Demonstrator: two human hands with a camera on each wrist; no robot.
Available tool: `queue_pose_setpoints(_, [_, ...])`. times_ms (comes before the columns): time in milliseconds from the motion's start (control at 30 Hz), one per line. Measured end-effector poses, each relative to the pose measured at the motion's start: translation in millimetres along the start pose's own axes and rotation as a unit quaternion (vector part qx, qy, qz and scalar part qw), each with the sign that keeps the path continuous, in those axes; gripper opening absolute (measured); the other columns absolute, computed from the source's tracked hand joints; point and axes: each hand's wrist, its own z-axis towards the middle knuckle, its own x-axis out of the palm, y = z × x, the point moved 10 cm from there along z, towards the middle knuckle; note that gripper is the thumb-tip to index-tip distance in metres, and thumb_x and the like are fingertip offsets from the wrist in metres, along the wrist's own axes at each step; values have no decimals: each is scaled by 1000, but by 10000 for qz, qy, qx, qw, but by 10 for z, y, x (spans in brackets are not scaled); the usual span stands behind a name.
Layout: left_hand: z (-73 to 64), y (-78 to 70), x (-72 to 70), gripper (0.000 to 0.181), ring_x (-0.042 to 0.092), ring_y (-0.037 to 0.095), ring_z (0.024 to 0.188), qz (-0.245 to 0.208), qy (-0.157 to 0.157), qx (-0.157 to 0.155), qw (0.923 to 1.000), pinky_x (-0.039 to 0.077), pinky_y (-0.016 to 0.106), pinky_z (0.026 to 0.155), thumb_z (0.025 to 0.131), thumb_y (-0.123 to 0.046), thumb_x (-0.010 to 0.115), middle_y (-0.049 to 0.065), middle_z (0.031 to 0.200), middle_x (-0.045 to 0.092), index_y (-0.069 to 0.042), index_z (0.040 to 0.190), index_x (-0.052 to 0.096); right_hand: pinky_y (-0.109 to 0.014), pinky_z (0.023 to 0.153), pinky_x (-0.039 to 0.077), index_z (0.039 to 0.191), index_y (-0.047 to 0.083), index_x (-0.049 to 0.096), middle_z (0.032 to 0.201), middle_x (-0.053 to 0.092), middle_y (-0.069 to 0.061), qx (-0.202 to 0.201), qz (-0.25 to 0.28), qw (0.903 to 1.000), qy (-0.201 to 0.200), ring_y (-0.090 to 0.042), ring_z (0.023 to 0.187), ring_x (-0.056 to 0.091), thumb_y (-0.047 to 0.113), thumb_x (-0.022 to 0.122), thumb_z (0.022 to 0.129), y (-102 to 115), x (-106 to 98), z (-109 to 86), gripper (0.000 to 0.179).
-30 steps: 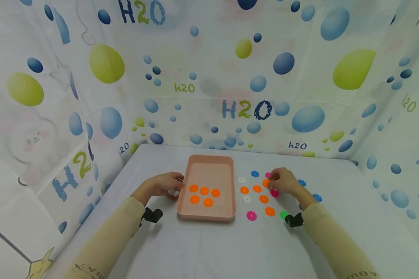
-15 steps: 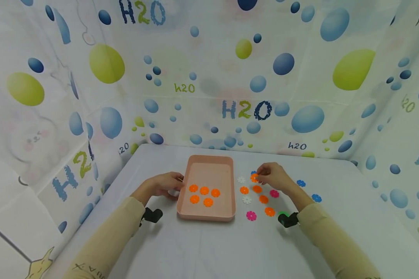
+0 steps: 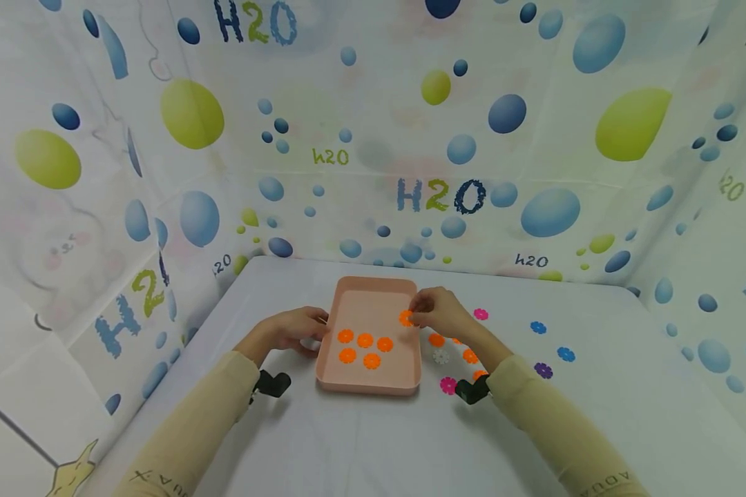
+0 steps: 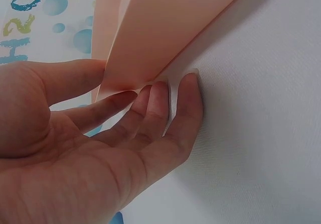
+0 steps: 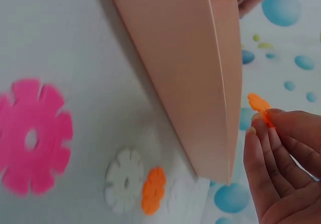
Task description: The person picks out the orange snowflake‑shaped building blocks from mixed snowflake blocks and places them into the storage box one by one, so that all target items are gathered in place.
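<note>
In the head view, a shallow pink tray (image 3: 376,307) stands on the white-covered table, with several orange flower-shaped discs (image 3: 365,340) lying flat in its near half. My left hand (image 3: 292,327) holds the tray at its left side. Seen from the left wrist, the thumb (image 4: 80,76) meets the rim and the curled fingers lie by the tray's lower edge. My right hand (image 3: 440,312) pinches another notched orange disc (image 5: 260,104) between thumb and fingertips. In the head view this disc overlaps the tray's right rim, toward the far end.
Right of the tray lie more discs: orange (image 3: 436,340), white (image 3: 441,357), pink (image 3: 481,314), blue (image 3: 566,354) and purple (image 3: 543,371). My right forearm (image 3: 534,414) hides some of them. A patterned curtain (image 3: 373,138) hangs behind the table.
My right hand has carried an orange disc leftward from the loose discs to the tray's right rim. A purple disc has come into sight by the right sleeve. The left hand stays put.
</note>
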Motion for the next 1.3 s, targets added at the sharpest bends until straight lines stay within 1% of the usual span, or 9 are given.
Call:
queue_pose_setpoints(167, [-2,3,1,50,53,32,111,10,-40,-25,10000,58,47,92,101,-12,59,19,124,56,1,147,44,-37,79,61,99,3,68,91,70,-7,9,-95,9999,91,-26,82,68,5,71,93,22,195,142,7])
queue_pose_setpoints(267, [-7,-2,1,51,53,32,112,1,-56,-26,10000,59,47,91,101,-12,60,20,134,53,1,148,43,-31,77,60,99,2,68,92,70,-8,34,-110,9999,109,-21,82,67,3,71,92,25,282,214,8])
queue_pose_setpoints(367, [-3,-13,-4,51,53,32,112,21,-34,1,10000,59,47,91,101,-12,60,21,140,50,1,148,43,-29,77,59,99,1,68,93,70,-8,2,-158,9998,117,-18,82,66,1,72,92,32,347,276,9])
queue_pose_setpoints(433, [1,-20,-16,50,53,32,112,37,-47,20,10000,59,47,91,101,-12,60,20,139,50,1,147,44,-28,77,59,99,1,68,93,70,-7,-88,-266,9995,133,-18,82,65,0,71,92,50,383,317,8])
queue_pose_setpoints(600, [11,-22,-36,49,53,31,111,46,-58,16,10000,59,46,91,101,-12,61,18,130,55,0,146,46,-28,77,57,96,0,69,90,68,-7,-250,-495,9983,191,-19,80,62,-2,71,91,68,470,407,6])
queue_pose_setpoints(733, [8,-22,-25,49,53,31,111,51,-25,18,10000,59,46,91,101,-13,61,18,129,55,1,146,45,-28,78,57,95,1,69,88,67,-6,-139,-662,9974,229,-19,81,60,-2,71,91,38,532,449,5])
queue_pose_setpoints(1000, [-22,-12,-10,51,54,32,112,18,-81,0,10000,59,46,90,100,-12,61,21,140,50,1,147,45,-31,83,57,97,4,69,91,66,-4,78,-1289,9916,127,-20,84,60,2,73,92,14,573,467,7])
queue_pose_setpoints(1067, [-19,-9,-11,51,54,32,111,19,-94,12,10000,59,45,90,100,-12,61,21,138,52,1,147,45,-32,83,56,97,6,69,91,65,-3,176,-1401,9899,120,-20,84,59,3,73,91,-6,575,469,8])
queue_pose_setpoints(1300, [-7,6,-15,50,54,31,108,24,-81,41,10000,60,45,89,101,-14,60,18,128,55,1,146,45,-36,87,56,100,7,70,95,67,-2,291,-1721,9846,94,-20,87,60,9,75,91,-31,597,463,11])
